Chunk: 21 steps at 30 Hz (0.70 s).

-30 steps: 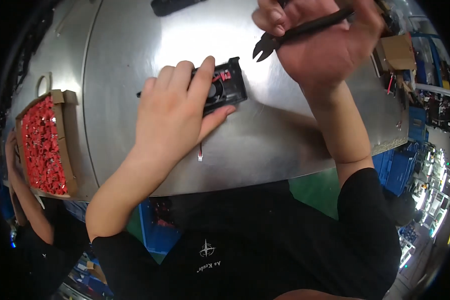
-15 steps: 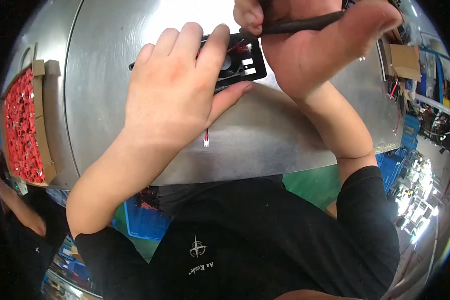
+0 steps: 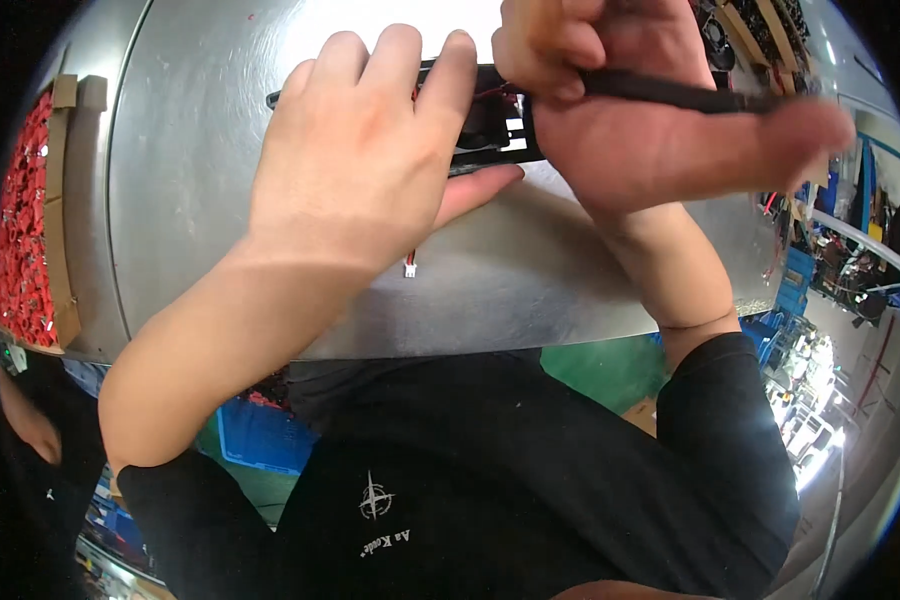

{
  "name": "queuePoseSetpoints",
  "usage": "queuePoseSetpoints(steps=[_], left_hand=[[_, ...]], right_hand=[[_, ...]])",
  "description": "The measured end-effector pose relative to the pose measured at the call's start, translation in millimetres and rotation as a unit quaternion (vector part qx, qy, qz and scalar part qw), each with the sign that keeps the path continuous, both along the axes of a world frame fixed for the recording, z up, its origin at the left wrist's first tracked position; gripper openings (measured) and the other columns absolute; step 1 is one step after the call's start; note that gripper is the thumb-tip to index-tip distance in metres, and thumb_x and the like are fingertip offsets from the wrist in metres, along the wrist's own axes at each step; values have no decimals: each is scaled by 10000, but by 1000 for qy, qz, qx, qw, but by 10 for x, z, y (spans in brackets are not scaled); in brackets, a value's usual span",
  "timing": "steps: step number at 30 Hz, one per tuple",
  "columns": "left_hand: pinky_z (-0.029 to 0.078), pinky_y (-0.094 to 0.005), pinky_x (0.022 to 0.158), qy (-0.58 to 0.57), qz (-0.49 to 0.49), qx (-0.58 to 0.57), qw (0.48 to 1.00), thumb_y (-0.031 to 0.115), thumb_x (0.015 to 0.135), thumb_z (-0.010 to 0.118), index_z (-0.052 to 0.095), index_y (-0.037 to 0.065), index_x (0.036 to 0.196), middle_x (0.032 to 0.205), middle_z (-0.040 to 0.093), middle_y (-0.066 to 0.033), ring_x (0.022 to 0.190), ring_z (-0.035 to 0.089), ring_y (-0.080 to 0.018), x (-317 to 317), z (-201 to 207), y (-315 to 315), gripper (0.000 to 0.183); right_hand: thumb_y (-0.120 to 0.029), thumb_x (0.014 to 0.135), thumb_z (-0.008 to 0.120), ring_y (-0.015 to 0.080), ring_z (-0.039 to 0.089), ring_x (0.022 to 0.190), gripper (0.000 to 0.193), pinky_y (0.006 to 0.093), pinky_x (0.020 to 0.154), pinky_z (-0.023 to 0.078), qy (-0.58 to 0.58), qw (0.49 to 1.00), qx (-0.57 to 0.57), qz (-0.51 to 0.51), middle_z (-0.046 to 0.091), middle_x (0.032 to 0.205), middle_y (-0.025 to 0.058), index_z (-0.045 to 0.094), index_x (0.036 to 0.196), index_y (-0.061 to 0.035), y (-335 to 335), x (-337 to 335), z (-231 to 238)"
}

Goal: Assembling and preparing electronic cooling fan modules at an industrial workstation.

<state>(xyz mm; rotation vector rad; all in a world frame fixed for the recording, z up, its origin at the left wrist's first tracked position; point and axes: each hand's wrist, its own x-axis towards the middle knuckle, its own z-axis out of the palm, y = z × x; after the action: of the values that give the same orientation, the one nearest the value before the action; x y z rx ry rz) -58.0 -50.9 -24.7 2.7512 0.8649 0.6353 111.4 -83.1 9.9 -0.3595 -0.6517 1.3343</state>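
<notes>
My left hand (image 3: 355, 165) lies over a black plastic housing (image 3: 488, 128), its fingers across the top and its thumb along the near edge. Much of the housing is covered by the hand; a round fan-like part showed in it a moment earlier. A small white connector (image 3: 410, 270) on red and black wires sticks out below the left hand. My right hand (image 3: 610, 150) is closed on a slim black rod-shaped tool (image 3: 660, 90), its thumb stretched out to the right. The fingertips and the tool's left end are at the housing's right end; the exact contact is hidden.
On the left of the metal table (image 3: 490, 290) stands a cardboard box (image 3: 60, 220) full of red parts (image 3: 22, 230). Black fans and cardboard (image 3: 745, 30) lie at the far right. A blue bin (image 3: 260, 437) is below the table edge. Another person's arm (image 3: 30, 420) shows at the left.
My right hand has shifted a little right and downward, turning the tool so its right end points lower. My left hand still holds the housing. The whole view has shifted slightly.
</notes>
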Motion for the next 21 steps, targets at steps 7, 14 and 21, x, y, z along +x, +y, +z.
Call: queuePoseSetpoints(steps=[7, 14, 21], left_hand=[[504, -414, 820, -21, -103, 29, 994, 539, 743, 790, 637, 87, 1262, 991, 540, -99, 904, 569, -300, -23, 14, 311, 705], [500, -423, 807, -18, -154, 33, 987, 606, 755, 747, 663, 84, 1189, 991, 544, -96, 893, 567, -305, -5, -2, 422, 683], [505, -444, 802, -9, -191, 14, 981, 570, 700, 805, 681, 78, 1134, 1025, 573, -91, 910, 578, -316, 6, -10, 477, 667]], right_hand=[[-1097, 640, 337, 130, 330, 528, 989, 290, 536, 268, -56, 987, -151, -3, 412, 589, -5, 464, 781, -127, 99, 113, 58], [-1019, 774, 329, 99, 323, 491, 898, 265, 482, 289, -114, 969, -41, 213, 454, 625, -7, 464, 824, -133, 334, 474, -111], [-1032, 758, 307, 89, 344, 476, 936, 248, 450, 302, -128, 919, 16, 372, 459, 638, 5, 474, 845, -115, 552, 545, -141]])
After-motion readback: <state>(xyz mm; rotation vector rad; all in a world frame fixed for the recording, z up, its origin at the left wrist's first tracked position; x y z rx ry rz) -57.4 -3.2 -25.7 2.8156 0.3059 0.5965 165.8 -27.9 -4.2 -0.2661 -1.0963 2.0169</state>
